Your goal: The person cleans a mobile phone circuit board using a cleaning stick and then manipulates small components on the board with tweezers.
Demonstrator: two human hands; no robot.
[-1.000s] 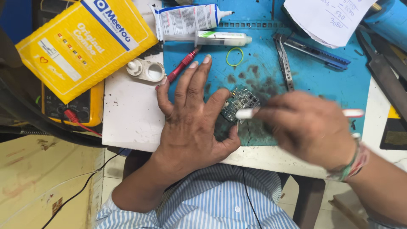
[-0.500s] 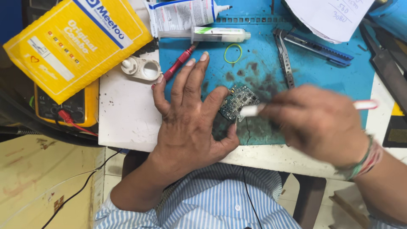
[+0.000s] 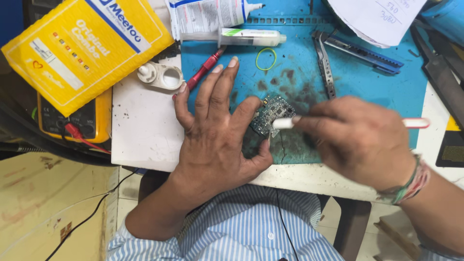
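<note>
Lying on the blue work mat [image 3: 338, 63], a small dark circuit board [image 3: 271, 113] sits between the two hands, close to the near edge of the desk [image 3: 145, 140]. The left hand [image 3: 217, 130] is spread flat, palm down, fingers splayed and grasping nothing; its index finger and thumb press along the left and lower edges of the board, pinning it to the mat. The right hand [image 3: 360, 140] is clenched around a slim white brush handle [image 3: 415, 123], whose white tip [image 3: 282, 123] touches the right side of the board; the handle's far end sticks out past the knuckles. A braided wristband [image 3: 408, 186] circles the right wrist. Just beyond the left fingertips lie a red pen-like tool [image 3: 205, 67], a white plastic double cap [image 3: 162, 76] and a green rubber band [image 3: 266, 59]. Farther back are a syringe [image 3: 251, 37], a white tube [image 3: 208, 17], metal tweezers [image 3: 326, 65] and a sheet of paper [image 3: 377, 19]. A yellow padded package [image 3: 82, 48] rests over a yellow multimeter [image 3: 72, 121] at the left.
</note>
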